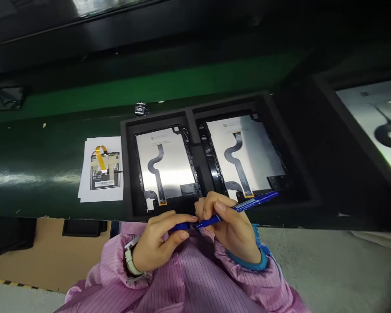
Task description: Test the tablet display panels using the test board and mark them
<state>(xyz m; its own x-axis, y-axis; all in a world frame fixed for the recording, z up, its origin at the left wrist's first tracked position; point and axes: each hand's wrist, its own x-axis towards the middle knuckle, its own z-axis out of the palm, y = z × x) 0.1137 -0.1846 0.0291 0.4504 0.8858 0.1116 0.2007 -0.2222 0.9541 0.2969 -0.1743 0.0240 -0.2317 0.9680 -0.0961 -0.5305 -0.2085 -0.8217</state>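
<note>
My right hand [230,221] is closed round a blue marker pen [247,204], its tip pointing left and its rear end up to the right. In my left hand [161,241] a blue pen cap [181,226] is pinched between thumb and fingers, close to the pen's tip and apart from it. Just beyond my hands lies a black foam tray [127,174] with two compartments. Each holds a tablet screen assembly with a silvery back, the left screen [174,167] and the right screen [257,152], both with a dark curved flex cable.
On the dark green bench, white paper sheets [84,191] left of the tray carry a circuit part with a yellow ribbon cable [100,158]. A small black part [140,109] sits behind the tray. Another silvery screen [358,104] is at far right. Below left are black trays [81,227].
</note>
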